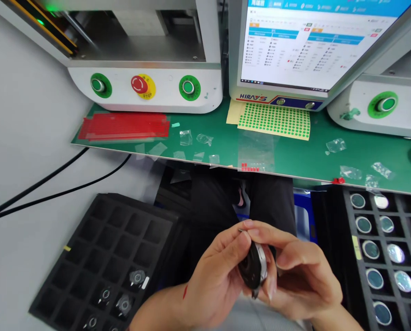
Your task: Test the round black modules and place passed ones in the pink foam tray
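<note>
- Nearest you, your left hand (214, 278) and right hand (303, 271) meet around a round dark piece (250, 267) with a silvery rim, held up on edge in the air, short of the bench's near edge.
- Your left thumb presses its dark face; your right fingertips reach its upper edge and rim side. Both grips are closed on it, with little gap; whether you pinch any film there, you cannot tell from this view.
- The step in hand looks like close fingertip work on that upper edge.
- The next move seems to call for a firm left hold and a light, precise right pinch.
- Film scraps (157, 149) and a clear sheet (256, 148) bearing red tabs (250, 168) lie along the bench's (222, 142) near edge; red strips (124, 126) lie by its left corner.
</note>
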{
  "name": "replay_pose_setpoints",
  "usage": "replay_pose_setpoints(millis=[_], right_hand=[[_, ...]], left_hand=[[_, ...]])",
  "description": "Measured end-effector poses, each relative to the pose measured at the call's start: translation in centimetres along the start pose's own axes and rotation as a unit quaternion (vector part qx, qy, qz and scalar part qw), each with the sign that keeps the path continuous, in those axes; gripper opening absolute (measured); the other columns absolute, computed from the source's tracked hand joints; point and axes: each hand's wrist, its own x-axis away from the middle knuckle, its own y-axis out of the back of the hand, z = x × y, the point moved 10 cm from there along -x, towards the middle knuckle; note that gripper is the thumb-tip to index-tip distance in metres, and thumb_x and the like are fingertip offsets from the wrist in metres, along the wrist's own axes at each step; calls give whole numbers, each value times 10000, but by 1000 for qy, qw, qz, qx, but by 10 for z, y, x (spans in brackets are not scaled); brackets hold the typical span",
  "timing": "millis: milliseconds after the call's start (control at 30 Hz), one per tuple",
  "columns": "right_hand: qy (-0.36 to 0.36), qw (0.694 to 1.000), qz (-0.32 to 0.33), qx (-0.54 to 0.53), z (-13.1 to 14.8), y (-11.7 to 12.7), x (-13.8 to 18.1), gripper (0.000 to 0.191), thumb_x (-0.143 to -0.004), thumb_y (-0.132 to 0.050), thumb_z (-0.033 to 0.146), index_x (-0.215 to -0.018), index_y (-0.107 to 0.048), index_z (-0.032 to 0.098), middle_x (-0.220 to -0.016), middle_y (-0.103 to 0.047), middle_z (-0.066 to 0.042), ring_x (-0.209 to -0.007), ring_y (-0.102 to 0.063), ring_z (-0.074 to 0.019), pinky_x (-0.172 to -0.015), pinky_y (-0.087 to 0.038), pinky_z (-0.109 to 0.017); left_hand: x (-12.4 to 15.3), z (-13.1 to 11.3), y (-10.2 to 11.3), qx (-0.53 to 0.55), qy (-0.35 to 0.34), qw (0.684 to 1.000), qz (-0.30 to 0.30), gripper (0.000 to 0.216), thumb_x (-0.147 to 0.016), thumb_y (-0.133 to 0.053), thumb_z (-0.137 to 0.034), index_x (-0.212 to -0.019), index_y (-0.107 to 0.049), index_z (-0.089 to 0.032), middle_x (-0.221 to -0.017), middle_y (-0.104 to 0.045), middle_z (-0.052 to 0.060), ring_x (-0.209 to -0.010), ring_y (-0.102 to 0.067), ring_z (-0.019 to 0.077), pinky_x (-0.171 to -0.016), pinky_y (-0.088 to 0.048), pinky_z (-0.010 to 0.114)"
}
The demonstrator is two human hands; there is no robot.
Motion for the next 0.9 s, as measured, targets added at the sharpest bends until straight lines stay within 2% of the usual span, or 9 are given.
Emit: replay_pose_setpoints(millis=[167,300,400,500,600,767,900], right_hand=[[15,1000,-7,8,0,3,2,385,-708,-821,166,-1033,-676,314,-1085,-756,-51,-1007,-720,-322,-839,-624,-507],[25,999,-1,35,-1,1,7,447,-710,-807,123,-1075,-637,318,-1150,-733,-48,-1015,-719,-308,-825,-634,-483],[36,999,3,29,0,-1,8,454,-752,-755,87,-1111,-609,323,-1210,-706,-35,-1047,-709,-280,-875,-618,-478],[27,999,16,25,0,-4,7,410,-764,-756,96,-1068,-614,331,-1203,-709,-21,-1057,-704,-277,-863,-625,-469],[22,999,28,26,-1,-6,6,381,-758,-768,106,-1024,-614,332,-1180,-720,-12,-1062,-703,-279,-863,-626,-455],[29,999,39,10,-6,-2,5,378,-780,-749,114,-1069,-588,298,-1262,-672,-41,-1162,-648,-282,-954,-578,-485],[49,997,56,-4,-7,-1,3,400,-784,-739,98,-1087,-528,253,-1289,-646,-86,-1204,-620,-277,-960,-580,-449]], left_hand=[[2,-1,-2,5,3,1000,7,365,-878,-608,-477,-731,-577,-145,-633,-515,11,-567,-460,104,-499,-329,216],[3,-3,-6,11,-6,999,33,343,-920,-551,-427,-741,-612,-140,-619,-539,20,-588,-504,109,-511,-319,212],[3,-3,-4,21,-2,999,25,324,-924,-550,-399,-758,-639,-135,-646,-565,27,-608,-525,108,-528,-331,207],[4,-2,-1,32,4,999,13,278,-908,-580,-378,-791,-657,-138,-652,-576,21,-611,-518,100,-555,-349,202],[3,-1,-3,38,5,999,26,263,-904,-577,-367,-792,-650,-141,-630,-570,17,-579,-496,100,-540,-349,209],[-3,0,0,45,2,999,17,300,-913,-541,-365,-741,-620,-133,-629,-561,31,-578,-490,108,-519,-308,212],[-6,1,-1,83,14,996,28,262,-870,-547,-359,-752,-625,-139,-602,-539,24,-594,-522,135,-521,-310,223]])
